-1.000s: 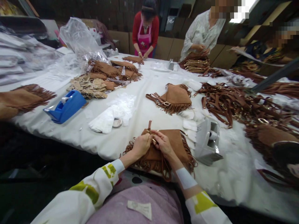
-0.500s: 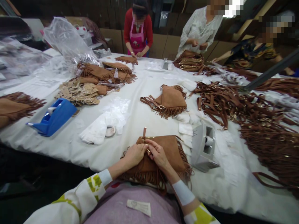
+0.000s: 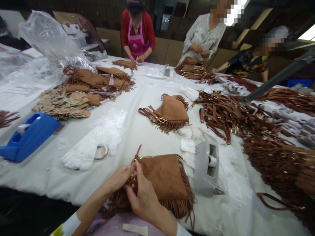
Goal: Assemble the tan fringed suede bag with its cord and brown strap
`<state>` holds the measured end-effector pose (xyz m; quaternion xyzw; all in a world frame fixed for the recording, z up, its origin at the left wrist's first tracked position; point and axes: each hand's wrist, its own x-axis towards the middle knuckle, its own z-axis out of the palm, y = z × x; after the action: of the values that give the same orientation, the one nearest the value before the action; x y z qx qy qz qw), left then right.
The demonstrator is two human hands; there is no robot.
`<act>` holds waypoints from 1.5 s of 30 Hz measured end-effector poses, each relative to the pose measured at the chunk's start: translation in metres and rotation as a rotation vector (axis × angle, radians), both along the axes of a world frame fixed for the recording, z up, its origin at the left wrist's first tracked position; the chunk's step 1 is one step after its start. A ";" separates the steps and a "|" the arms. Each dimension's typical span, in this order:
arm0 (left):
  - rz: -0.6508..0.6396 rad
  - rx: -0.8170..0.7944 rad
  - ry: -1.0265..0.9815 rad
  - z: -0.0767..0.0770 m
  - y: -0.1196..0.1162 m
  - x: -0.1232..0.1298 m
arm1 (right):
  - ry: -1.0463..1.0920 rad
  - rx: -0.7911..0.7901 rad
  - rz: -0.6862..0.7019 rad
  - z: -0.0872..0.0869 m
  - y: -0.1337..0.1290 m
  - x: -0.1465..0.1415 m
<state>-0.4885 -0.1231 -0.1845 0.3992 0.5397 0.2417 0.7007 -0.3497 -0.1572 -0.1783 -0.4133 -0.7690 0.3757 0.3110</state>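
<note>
A brown suede fringed bag (image 3: 163, 175) lies before me, its gold zipper along the far edge. At its left zipper end, my left hand (image 3: 121, 177) is closed, fingers pinched on the brown strap (image 3: 133, 185), which has gold studs. My right hand (image 3: 145, 195) presses against the same strap from the other side, index finger stretched toward the zipper end and thumb below. The small metal parts between the fingertips are mostly hidden. A thin zipper pull (image 3: 138, 150) sticks up beyond the hands. Fringe hangs along the bag's right and near edges.
A grey tape dispenser (image 3: 206, 170) stands right of the bag, a blue one (image 3: 29, 136) at left. Another fringed bag (image 3: 174, 109) lies ahead. Straps (image 3: 221, 113) pile up at right, paper tags (image 3: 64, 103) at left. Several people work across the table.
My hands have shifted to the bag's left edge, now gripping the studded strap rather than a gold ring over the bag. The view has turned slightly, and more of the bag's front shows.
</note>
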 end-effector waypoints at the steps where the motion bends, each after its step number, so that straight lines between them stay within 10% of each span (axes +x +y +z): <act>1: 0.037 -0.057 -0.049 0.002 0.000 -0.004 | -0.047 0.041 0.082 0.005 -0.002 -0.003; 7: 0.058 -0.108 -0.122 -0.003 0.003 -0.027 | -0.212 0.097 0.378 0.015 0.002 -0.007; 16: -0.054 0.107 0.241 -0.021 0.009 -0.065 | -0.554 0.286 -0.291 -0.005 0.052 0.075; 22: -0.114 0.376 0.698 -0.034 0.016 -0.073 | -0.664 0.237 -0.303 -0.047 0.050 0.094; 33: -0.204 0.545 1.037 -0.027 0.006 -0.061 | -0.881 0.271 -0.271 -0.027 0.073 0.081; 45: -0.103 0.468 0.829 -0.031 0.037 -0.047 | -0.819 0.291 -0.297 -0.031 0.077 0.079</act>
<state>-0.5356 -0.0857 -0.2151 0.6351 0.6844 0.1420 0.3289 -0.2711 -0.0805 -0.2096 -0.5855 -0.8057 0.0208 0.0870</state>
